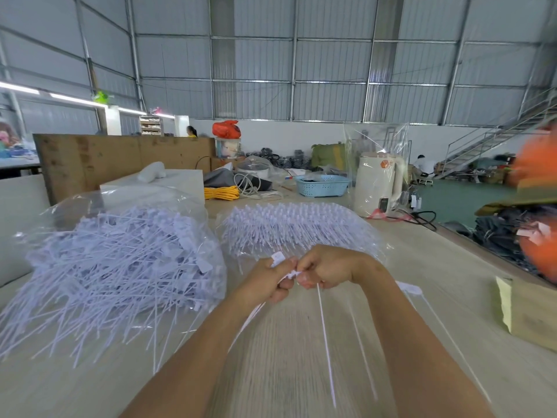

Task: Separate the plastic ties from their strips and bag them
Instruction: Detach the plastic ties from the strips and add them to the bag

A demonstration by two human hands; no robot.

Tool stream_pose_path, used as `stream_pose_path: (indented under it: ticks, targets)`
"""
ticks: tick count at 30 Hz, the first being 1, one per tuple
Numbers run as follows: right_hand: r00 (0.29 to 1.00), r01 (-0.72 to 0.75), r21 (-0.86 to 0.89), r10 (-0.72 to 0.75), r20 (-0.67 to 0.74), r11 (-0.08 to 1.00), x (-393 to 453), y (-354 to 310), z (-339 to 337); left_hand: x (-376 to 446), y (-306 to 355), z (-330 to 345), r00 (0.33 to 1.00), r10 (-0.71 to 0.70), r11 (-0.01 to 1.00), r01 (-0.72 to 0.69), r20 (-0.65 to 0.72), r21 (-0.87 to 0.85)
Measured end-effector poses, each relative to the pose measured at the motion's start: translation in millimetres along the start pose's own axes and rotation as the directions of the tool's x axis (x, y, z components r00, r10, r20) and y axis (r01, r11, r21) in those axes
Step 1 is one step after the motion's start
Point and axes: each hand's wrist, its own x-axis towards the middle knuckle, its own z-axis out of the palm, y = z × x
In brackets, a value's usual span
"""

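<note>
Both hands meet over the middle of the wooden table (437,267). My left hand (271,282) pinches the white heads of a strip of plastic ties (283,265). My right hand (327,270) grips the same strip, and one long white tie (325,336) hangs from it toward me, blurred. At the left lies a clear plastic bag (114,260) stuffed with loose white ties. Behind my hands sits a second clear bag (295,227) of ties still joined in rows. A few loose ties (446,336) lie on the table at the right.
A cardboard box (530,315) stands at the right table edge. Farther back are a cream kettle (376,184), a blue basket (322,185), yellow cord (221,193) and a white box (180,182). Dark cloth piles lie on the floor at right.
</note>
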Motion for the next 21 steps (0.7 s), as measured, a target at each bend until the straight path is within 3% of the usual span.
stream_pose_path:
  ticks: [2,4,7,8,10,13,15,17,19,21]
  targets:
    - [0.999,0.034,0.038,-0.034,-0.013,0.999,-4,-5,-7,-6,9,-5,0.992,-0.036,0.994,0.048,0.12,-0.095]
    - [0.997,0.057,0.049,-0.054,-0.055,0.997,-8,-5,-12,-14,23,-11,0.969,0.032,0.959,0.039,0.245,-0.279]
    - [0.989,0.075,0.136,-0.056,-0.139,0.988,-8,-2,-11,-24,52,-5,0.951,0.143,0.901,-0.01,0.274,-0.434]
    - [0.984,0.077,0.157,-0.05,-0.171,0.985,-7,-2,-10,-27,61,-1,0.954,0.166,0.925,-0.063,0.249,-0.375]
    - [0.976,0.081,0.144,-0.048,-0.214,0.986,-2,-3,-8,-36,79,4,0.957,0.238,0.97,-0.225,0.166,-0.096]
    - [0.967,0.12,0.148,-0.082,-0.241,0.982,0,-6,-9,-50,107,-12,0.93,0.366,0.866,-0.329,-0.032,0.376]
    - [0.957,0.138,0.164,-0.089,-0.275,0.977,-1,-3,-10,-51,121,-41,0.888,0.415,0.749,-0.211,-0.197,0.629]
    - [0.949,0.148,0.174,-0.09,-0.304,0.974,-2,0,-10,-48,123,-79,0.853,0.37,0.592,0.09,-0.369,0.801]
    - [0.947,0.157,0.183,-0.095,-0.307,0.97,-2,0,-11,-46,114,-122,0.832,0.248,0.327,0.41,-0.497,0.851]
    - [0.946,0.156,0.182,-0.093,-0.312,0.971,-1,0,-11,-46,96,-155,0.831,0.11,0.148,0.529,-0.545,0.836]
